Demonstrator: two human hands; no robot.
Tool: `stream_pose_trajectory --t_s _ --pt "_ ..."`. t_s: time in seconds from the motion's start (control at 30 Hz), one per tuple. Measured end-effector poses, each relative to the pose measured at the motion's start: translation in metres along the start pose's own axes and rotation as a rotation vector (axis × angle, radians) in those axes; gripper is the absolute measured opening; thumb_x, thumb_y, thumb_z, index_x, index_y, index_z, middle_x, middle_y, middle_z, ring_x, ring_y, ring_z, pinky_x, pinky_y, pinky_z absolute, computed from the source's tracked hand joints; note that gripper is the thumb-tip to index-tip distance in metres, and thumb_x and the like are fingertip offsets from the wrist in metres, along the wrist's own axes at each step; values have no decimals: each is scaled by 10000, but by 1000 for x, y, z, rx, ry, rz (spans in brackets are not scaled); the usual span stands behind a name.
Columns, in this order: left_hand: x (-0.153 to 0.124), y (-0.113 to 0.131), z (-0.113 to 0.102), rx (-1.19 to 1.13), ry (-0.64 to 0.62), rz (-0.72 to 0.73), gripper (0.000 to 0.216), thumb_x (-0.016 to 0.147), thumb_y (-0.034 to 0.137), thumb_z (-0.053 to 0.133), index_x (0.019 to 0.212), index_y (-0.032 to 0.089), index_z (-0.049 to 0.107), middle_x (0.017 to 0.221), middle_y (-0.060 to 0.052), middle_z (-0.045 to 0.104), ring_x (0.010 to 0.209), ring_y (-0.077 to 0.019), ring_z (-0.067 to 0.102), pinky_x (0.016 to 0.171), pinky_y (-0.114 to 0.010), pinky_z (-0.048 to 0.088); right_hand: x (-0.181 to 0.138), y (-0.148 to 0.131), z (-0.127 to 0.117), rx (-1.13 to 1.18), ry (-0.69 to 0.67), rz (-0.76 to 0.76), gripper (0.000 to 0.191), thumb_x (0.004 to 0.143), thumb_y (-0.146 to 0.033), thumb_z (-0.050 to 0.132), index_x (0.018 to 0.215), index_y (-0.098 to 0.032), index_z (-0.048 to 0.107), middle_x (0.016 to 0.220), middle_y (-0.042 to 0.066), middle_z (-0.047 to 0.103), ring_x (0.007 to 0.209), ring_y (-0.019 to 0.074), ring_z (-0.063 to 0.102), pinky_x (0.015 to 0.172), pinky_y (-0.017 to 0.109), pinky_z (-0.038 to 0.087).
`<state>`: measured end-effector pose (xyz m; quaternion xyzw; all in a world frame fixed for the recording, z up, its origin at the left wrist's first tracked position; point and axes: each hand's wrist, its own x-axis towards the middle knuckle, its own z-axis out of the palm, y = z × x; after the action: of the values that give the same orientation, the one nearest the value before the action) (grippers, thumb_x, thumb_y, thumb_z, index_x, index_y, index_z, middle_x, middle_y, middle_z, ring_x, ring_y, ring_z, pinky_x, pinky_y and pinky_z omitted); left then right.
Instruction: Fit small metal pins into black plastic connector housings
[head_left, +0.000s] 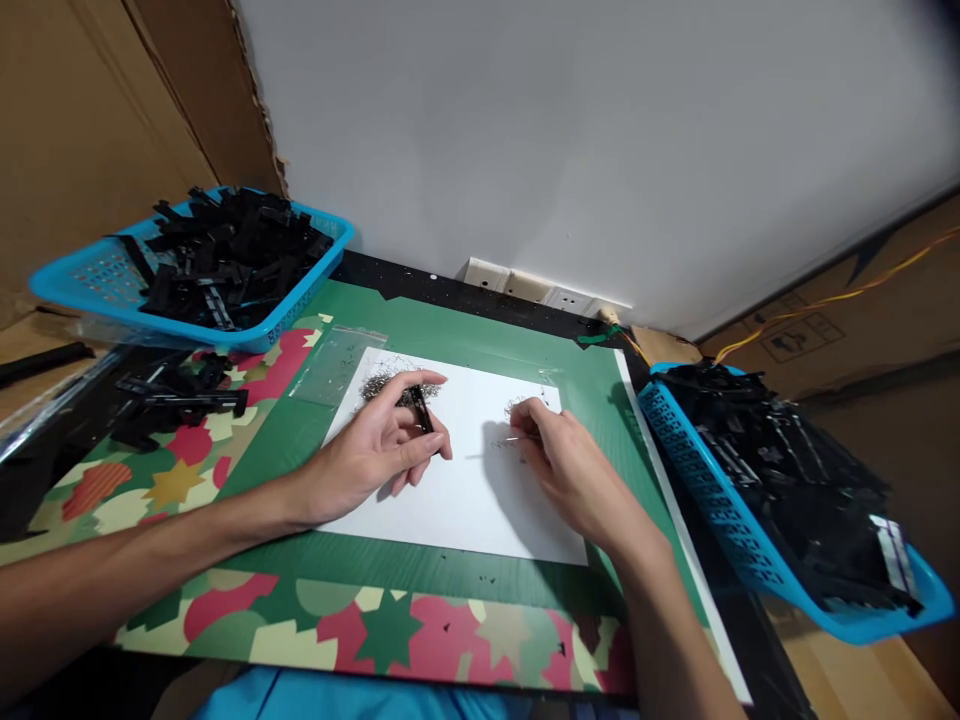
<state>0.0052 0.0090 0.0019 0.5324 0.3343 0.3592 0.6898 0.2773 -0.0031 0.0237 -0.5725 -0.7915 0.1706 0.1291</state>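
Observation:
My left hand (382,440) holds a small, narrow black plastic part (423,410) upright between thumb and fingers, over a white sheet of paper (465,500). My right hand (562,455) is closed in a pinch on a thin, shiny metal tool, perhaps tweezers (517,437); its tip points left, toward the black part but apart from it. Beyond the left hand lies a heap of tiny dark metal pieces (382,382), partly hidden by the fingers. A smaller scatter of such pieces (501,443) lies beside the right fingertips.
Blue baskets full of black plastic parts stand at the left (300,310) and right (697,510). More black parts (180,395) lie by the left basket. A clear zip bag (337,365) rests on the green mat (465,325). Wall sockets (525,287) line the back.

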Motion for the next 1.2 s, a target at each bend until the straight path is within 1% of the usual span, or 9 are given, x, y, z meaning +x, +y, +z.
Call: stream_pose_trajectory --t_s 0.1,0.17,0.3,0.4,0.6,0.7,0.83,1.0,1.2 --pt "1 -3 0 -4 1 14 702 996 385 726 1566 308 322 1063 -78 727 700 -136 622 526 -218 508 1 1 -1 5 47 0 188 1073 -183 422 1073 -218 606 1019 55 722 842 198 584 783 331 398" --pt "2 -6 -2 3 5 10 689 990 395 735 1557 304 354 1059 -79 735 702 -142 619 533 -226 505 3 3 -3 -19 61 -27 210 1068 -177 448 1064 -221 653 1060 55 725 879 196 605 838 348 397" --pt "3 -11 -6 86 -24 -23 414 1012 449 692 1341 217 598 1061 -93 723 715 -135 593 546 -230 446 4 7 -2 -72 37 -80 211 1046 -199 541 1037 -241 747 1047 48 725 908 198 636 870 360 387" --pt "3 -9 -6 142 -60 -11 310 1033 460 658 1197 198 672 1025 -73 699 761 -135 573 610 -243 438 5 8 1 -80 23 -94 220 1052 -209 554 1061 -248 771 1039 49 740 946 208 651 882 362 391" --pt "1 -5 -3 201 -85 -1 307 1052 478 621 1129 188 683 910 -41 652 823 -152 552 695 -263 429 6 7 8 -119 -8 -109 206 1076 -155 504 999 -206 689 1022 55 716 963 217 625 886 362 377" --pt "1 -5 -4 233 -50 1 333 1061 503 595 1031 179 664 825 -16 602 751 -130 505 644 -247 392 6 5 8 -146 9 -106 232 1089 -122 442 974 -199 628 1015 58 685 943 211 596 876 360 375" --pt "0 -6 -5 188 -21 -17 359 1060 527 582 945 187 570 733 28 500 638 -97 414 542 -214 310 4 1 5 -33 49 -81 234 1100 -111 396 1046 -220 595 1061 53 676 955 209 577 886 357 387" --pt "-1 -8 -3 145 -30 -49 323 1065 516 572 1015 199 537 695 49 491 571 -81 356 479 -194 254 3 -5 1 86 68 -114 175 1105 -160 452 1077 -230 610 1087 58 690 985 221 596 917 378 383" --pt "-1 -9 -2 202 -34 -17 274 1078 465 564 1065 191 563 666 51 505 570 -84 374 487 -203 271 2 2 -6 72 -31 -130 118 1042 -207 637 998 -248 738 954 20 710 907 210 629 891 383 364"
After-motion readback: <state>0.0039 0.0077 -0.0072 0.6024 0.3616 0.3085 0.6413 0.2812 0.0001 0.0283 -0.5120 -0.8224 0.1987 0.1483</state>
